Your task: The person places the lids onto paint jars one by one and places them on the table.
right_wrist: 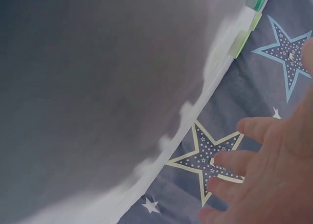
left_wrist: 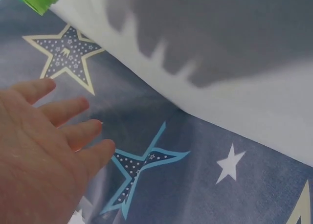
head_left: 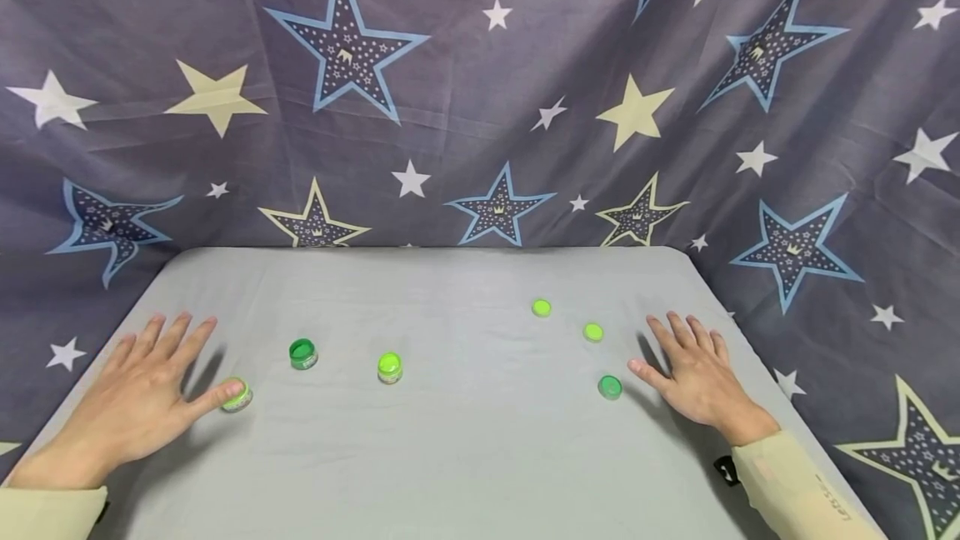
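Note:
My left hand [head_left: 146, 394] hovers at the table's left side with straight, spread fingers, holding nothing. Its thumb overlaps a small light green jar [head_left: 237, 401] in the head view. Just right of that stand a dark green jar [head_left: 303, 355] and a lime green jar [head_left: 390, 369], both small and round. On the right side my right hand [head_left: 697, 377] is also spread and holds nothing. Nearest to it lies a round dark green lid [head_left: 610, 387]. Two lime green lids, one near [head_left: 593, 332] and one farther back [head_left: 542, 307], lie to its left.
A pale grey cloth covers the table [head_left: 480, 457]. Behind it and along both sides hangs a dark curtain [head_left: 465, 90] printed with stars. Both hands cast shadows on the cloth. A small black tag [head_left: 726, 470] shows at the right sleeve [head_left: 795, 482].

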`<state>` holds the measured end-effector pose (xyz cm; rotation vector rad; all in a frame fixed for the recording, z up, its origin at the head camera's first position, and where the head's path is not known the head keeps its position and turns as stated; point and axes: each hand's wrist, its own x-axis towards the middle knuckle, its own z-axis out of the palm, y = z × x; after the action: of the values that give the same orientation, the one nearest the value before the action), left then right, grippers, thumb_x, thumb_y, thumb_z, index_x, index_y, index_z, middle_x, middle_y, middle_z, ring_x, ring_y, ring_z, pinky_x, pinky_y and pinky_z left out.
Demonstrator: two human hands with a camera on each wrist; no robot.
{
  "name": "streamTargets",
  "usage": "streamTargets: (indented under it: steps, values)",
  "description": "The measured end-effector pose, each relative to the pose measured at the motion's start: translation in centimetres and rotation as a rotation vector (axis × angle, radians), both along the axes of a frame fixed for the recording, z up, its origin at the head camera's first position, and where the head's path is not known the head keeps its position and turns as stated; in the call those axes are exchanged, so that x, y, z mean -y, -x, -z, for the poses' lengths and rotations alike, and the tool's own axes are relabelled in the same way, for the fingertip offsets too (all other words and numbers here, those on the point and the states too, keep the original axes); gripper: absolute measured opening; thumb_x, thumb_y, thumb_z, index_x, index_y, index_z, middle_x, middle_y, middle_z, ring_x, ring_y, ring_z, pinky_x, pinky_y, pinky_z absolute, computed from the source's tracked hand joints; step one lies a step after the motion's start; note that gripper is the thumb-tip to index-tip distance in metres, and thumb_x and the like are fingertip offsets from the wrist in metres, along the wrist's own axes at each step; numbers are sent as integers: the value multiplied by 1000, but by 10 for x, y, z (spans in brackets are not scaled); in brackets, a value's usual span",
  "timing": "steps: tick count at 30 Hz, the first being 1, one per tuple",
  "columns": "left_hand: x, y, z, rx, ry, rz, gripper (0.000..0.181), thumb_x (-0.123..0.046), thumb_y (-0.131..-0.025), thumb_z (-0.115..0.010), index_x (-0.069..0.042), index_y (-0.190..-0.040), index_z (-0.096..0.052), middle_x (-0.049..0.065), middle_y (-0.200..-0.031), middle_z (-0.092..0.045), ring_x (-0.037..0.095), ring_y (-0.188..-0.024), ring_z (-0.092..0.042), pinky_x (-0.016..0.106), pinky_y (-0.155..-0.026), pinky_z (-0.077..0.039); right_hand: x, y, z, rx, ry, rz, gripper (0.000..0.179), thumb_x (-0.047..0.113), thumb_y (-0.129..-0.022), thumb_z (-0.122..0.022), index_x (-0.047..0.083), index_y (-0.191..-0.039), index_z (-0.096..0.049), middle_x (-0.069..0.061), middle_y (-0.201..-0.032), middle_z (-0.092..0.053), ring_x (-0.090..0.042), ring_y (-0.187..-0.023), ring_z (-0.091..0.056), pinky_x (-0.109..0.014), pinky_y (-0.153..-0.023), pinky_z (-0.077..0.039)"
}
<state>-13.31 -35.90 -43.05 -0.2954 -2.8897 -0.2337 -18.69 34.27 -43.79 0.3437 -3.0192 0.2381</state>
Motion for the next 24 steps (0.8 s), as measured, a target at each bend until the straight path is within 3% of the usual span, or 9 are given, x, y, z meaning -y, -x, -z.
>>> streamTargets:
  steps: [5, 11, 13, 15, 18, 24]
  values:
    - [-4, -2, 2, 36, -25, -5, 99, -61, -93, -65, 1, -159, -27, 40, -156, -26, 61, -146, -12, 62, -119, 11, 6, 2, -2, -33, 7, -22, 85, 66, -98, -51, 7, -158, -36, -29, -161, -28, -55, -148, -18, -72, -114, -10]
    - [-6, -4, 4, 26, -54, 13, 100, -60, -91, -68, 2, -158, -28, 39, -155, -29, 60, -145, -18, 54, -122, 11, 13, 3, -4, -66, 19, -49, 84, 64, -98, -55, 7, -157, -39, -29, -160, -32, -54, -147, -20, -71, -114, -11]
    - [-6, -5, 5, 10, -70, 21, 102, -60, -88, -72, 3, -157, -31, 38, -153, -33, 59, -143, -24, 57, -123, 4, 14, 3, -5, -67, 20, -54, 84, 64, -97, -55, 7, -157, -39, -29, -160, -32, -54, -147, -20, -71, -114, -12]
    - [-6, -6, 5, 9, -97, 24, 105, -60, -83, -77, 2, -156, -34, 37, -151, -39, 59, -138, -33, 64, -119, -11, 15, 2, -5, -65, 21, -56, 84, 63, -97, -56, 7, -157, -39, -29, -160, -32, -54, -148, -20, -71, -114, -12]
    - [-7, -6, 6, 27, -121, 17, 112, -65, -74, -83, 1, -153, -39, 35, -144, -47, 57, -128, -44, 72, -101, -33, 16, 1, -5, -63, 22, -53, 84, 63, -97, -56, 7, -158, -38, -29, -160, -32, -53, -148, -20, -71, -114, -12]
    - [-9, -7, 7, 84, -154, 13, 117, -72, -59, -88, 1, -142, -50, 28, -120, -65, 48, -105, -62, 67, -75, -48, 17, 0, -5, -64, 30, -53, 84, 63, -97, -56, 7, -158, -38, -28, -160, -32, -53, -148, -20, -71, -114, -11]
